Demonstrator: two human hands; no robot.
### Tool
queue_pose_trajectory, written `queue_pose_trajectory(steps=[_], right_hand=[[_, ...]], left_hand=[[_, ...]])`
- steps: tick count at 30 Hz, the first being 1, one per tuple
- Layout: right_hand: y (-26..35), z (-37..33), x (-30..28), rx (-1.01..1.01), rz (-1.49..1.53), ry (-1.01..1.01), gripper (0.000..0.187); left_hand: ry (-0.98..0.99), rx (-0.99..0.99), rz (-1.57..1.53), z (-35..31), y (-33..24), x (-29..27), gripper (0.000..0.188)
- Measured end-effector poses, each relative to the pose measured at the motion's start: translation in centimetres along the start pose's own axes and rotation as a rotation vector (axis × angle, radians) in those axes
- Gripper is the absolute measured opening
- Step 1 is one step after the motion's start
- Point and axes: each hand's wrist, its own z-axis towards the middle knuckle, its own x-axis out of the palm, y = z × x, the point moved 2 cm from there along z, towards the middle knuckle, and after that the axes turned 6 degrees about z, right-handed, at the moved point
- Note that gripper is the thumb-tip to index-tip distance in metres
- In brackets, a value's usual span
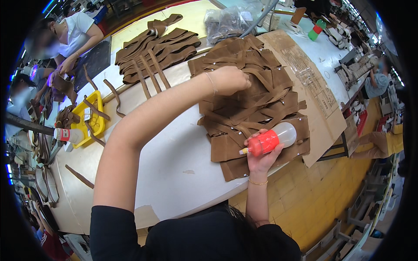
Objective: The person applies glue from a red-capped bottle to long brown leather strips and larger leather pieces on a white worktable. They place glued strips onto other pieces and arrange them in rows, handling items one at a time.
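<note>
A heap of brown leather-like pieces (270, 78), with strips crossing over them and small white tags, covers the right part of the table. My left hand (233, 81) reaches over the heap's upper middle, its fingers curled down against the brown material. What those fingers pinch, if anything, is hidden. My right hand (261, 158) is wrapped round a squeeze bottle (266, 142) with a red band and a yellowish nozzle. The bottle lies tilted above the heap's near edge, its nozzle pointing left.
Folded brown strips (159, 54) lie beyond my left arm, near a clear plastic bag (224, 24). A yellow tray (101, 114) and a white bottle (69, 135) stand at left. Flattened cardboard (311, 80) lies right of the heap. Co-workers sit at left and right.
</note>
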Motion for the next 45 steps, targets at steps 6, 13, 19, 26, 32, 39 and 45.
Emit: queue_pose_trajectory(steps=[6,13,19,26,32,39,45], right_hand=[[-0.2,0.3,-0.2,0.003,0.023,-0.060,0.074],[0.0,0.3,-1.4,0.025,0.058,-0.132,0.074],[0.9,0.5,-1.6,0.068,0.090,-0.084,0.076],[0.0,1.2,0.8,-0.026,-0.083,-0.041,0.074],[-2.5,1.3,4.1,0.049,-0.101,0.061,0.074],[-4.9,0.0,6.4,0.104,-0.091,0.065,0.069],[-4.5,0.2,6.6,0.112,-0.148,0.062,0.069]], left_hand=[[-0.615,-0.457,-0.906,-1.0,5.7,-7.0,0.008],[-0.792,-0.487,-1.056,-12.1,3.3,-23.1,0.020],[-0.846,-0.743,-0.962,-28.2,-7.8,-30.1,0.018],[-0.616,-1.480,-0.426,-50.9,-20.9,-32.1,0.026],[-0.587,-2.019,0.014,-67.7,-23.1,-30.1,0.031],[-0.446,-2.039,0.762,-74.6,-24.5,-26.7,0.032],[-1.063,-2.051,0.401,-70.1,-28.0,-22.9,0.033]])
